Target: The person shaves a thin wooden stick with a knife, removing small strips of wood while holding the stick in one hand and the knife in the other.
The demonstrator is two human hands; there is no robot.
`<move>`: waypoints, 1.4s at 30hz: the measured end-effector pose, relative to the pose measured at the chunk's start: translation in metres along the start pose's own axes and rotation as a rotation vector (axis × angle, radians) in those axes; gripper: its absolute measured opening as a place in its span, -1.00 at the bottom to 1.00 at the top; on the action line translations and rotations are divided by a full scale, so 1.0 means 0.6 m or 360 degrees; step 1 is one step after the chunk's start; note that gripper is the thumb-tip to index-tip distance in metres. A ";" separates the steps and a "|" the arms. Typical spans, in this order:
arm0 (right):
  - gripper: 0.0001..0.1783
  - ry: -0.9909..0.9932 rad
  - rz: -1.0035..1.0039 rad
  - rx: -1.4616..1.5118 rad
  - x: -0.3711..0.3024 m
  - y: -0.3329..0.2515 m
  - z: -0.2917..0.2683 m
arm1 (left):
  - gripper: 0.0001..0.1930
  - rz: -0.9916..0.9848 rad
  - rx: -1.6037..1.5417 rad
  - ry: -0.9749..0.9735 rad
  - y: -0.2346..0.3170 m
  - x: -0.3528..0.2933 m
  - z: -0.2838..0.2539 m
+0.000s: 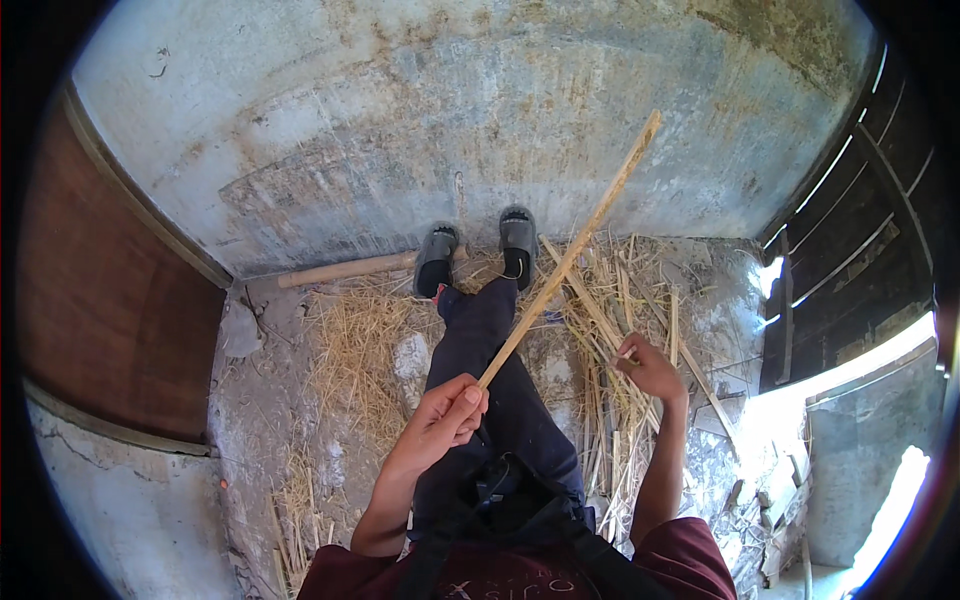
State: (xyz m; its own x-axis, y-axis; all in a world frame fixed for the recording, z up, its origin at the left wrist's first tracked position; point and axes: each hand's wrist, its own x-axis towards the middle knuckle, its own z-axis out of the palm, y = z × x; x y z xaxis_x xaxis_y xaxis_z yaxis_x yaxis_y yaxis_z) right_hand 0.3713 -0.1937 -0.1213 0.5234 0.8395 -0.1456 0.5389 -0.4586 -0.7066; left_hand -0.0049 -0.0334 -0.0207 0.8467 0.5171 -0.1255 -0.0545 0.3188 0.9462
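My left hand (440,420) is closed round the near end of a long, pale yellow bamboo strip (570,255). The strip slants up and away to the right, over my legs, and its far end stands out in front of the wall. To the right, my right hand (650,370) is held above a heap of loose strips (605,400), its fingers curled in a pinch. Something small and pale may be between those fingertips, but I cannot make out what it is.
Pale shavings (355,350) litter the floor around my dark-trousered legs and grey sandals (517,235). A round pole (345,270) lies along the stained wall (400,130). At left is a brown panel (130,290); dark slatted boards (850,260) and rubble (775,505) are at right.
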 end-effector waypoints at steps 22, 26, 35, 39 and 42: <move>-0.63 0.0656 -0.1524 0.0403 -0.096 -0.290 0.047 | -0.74 0.0429 0.1025 0.0475 0.063 0.001 0.083; -0.63 0.0664 -0.1619 0.0339 -0.096 -0.315 0.048 | -0.76 0.0636 0.1162 0.0524 0.060 -0.001 0.084; -0.67 0.0783 -0.1681 0.0167 -0.090 -0.310 0.058 | -0.82 0.0769 0.1226 0.0671 0.052 -0.001 0.096; -0.66 0.0973 -0.1698 0.0179 -0.078 -0.306 0.046 | -0.86 0.0668 0.1183 0.0632 0.052 -0.008 0.098; -0.66 0.1128 -0.1600 0.0256 -0.062 -0.297 0.029 | -0.87 0.0656 0.1176 0.0598 0.052 -0.017 0.102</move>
State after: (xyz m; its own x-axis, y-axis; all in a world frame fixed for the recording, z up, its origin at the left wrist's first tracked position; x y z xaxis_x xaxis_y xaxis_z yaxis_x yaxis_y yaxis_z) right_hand 0.2445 -0.1382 -0.0018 0.1933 0.4321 0.8809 0.8467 0.3801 -0.3723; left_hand 0.0172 -0.0770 0.0283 0.6010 0.7419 0.2973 0.1475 -0.4685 0.8711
